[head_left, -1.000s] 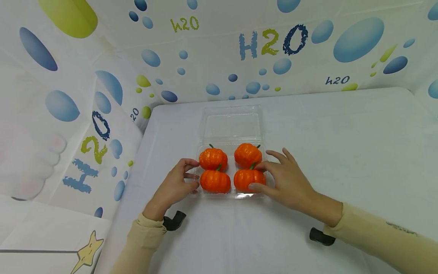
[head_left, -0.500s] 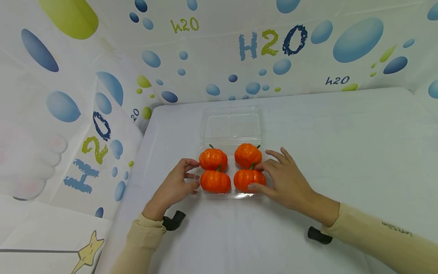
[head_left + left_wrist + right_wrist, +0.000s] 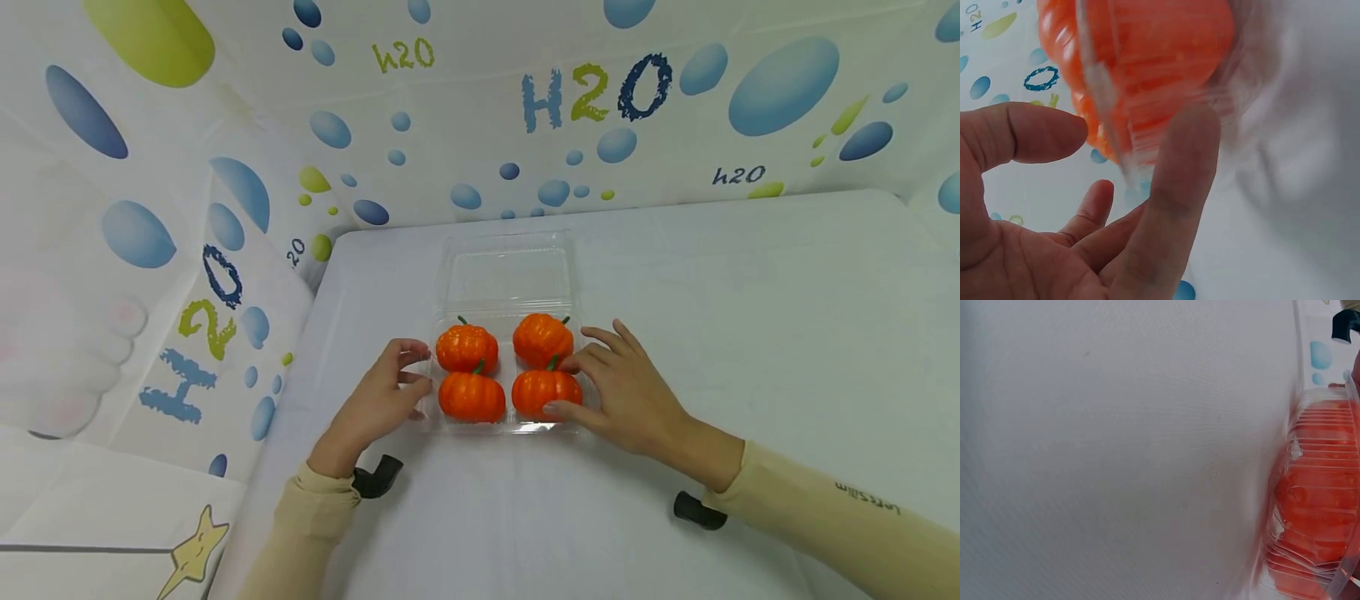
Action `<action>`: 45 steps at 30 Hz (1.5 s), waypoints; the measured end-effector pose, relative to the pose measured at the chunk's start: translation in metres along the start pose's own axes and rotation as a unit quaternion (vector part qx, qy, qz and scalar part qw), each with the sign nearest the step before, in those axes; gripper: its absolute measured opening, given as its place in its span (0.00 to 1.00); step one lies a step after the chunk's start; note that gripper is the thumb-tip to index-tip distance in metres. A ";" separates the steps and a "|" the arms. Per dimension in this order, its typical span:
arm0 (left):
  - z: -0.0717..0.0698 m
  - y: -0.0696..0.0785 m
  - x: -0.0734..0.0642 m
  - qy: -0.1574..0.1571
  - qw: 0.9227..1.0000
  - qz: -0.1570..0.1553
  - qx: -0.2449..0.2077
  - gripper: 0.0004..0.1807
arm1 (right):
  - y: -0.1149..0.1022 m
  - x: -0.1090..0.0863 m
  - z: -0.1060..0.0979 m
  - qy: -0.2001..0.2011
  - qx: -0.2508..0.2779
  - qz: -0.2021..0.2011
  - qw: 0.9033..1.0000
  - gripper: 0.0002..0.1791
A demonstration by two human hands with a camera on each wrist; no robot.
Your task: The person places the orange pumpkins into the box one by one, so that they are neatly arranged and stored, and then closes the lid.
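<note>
In the head view, several orange toy pumpkins with green stems sit in a clear plastic clamshell box [image 3: 508, 429] with its lid [image 3: 506, 267] folded back. My right hand [image 3: 630, 404] grips the front-right pumpkin [image 3: 542, 395], thumb on its front side and fingertips near its stem. Behind that lies the back-right pumpkin [image 3: 542, 340]. Beside the box's left wall is my left hand [image 3: 378, 396], its fingers spread. Nearest to it are the front-left pumpkin [image 3: 471, 397] and the back-left pumpkin [image 3: 467, 348]. The left wrist view shows a fingertip close to the ribbed wall; contact is unclear.
A white cloth covers the table [image 3: 735, 317]. Behind and to the left hangs a white sheet [image 3: 465, 108] printed with drops and H2O lettering. A black wrist mount [image 3: 378, 477] sticks out under the left wrist, another black mount [image 3: 699, 510] under the right.
My left hand has drawn back slightly to the left and away from the box wall. The right hand has barely shifted; pumpkins and box stay in place.
</note>
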State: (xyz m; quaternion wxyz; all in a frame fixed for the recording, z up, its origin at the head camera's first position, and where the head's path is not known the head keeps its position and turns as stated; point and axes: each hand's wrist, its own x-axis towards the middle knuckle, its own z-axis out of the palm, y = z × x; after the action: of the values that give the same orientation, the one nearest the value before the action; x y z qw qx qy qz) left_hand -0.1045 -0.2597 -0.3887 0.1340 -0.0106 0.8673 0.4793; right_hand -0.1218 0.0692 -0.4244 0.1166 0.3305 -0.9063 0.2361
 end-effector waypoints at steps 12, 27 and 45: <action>-0.032 0.024 0.007 0.035 0.999 0.020 0.027 0.32 | 0.003 -0.002 -0.005 0.010 -0.005 -0.005 1.000 0.32; -0.051 0.064 0.012 0.209 0.952 0.120 0.190 0.34 | 0.007 0.014 -0.035 0.027 -0.021 0.018 0.999 0.30; -0.064 0.067 0.036 0.362 0.866 0.252 0.237 0.28 | 0.007 0.059 -0.088 0.098 -0.015 0.035 0.995 0.32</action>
State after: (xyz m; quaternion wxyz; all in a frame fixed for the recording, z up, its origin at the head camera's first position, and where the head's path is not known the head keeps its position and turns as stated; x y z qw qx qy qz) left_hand -0.1630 -0.2727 -0.3099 -0.3158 0.0676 0.9158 0.2389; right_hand -0.1659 0.0858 -0.3294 0.2011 0.2724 -0.9050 0.2576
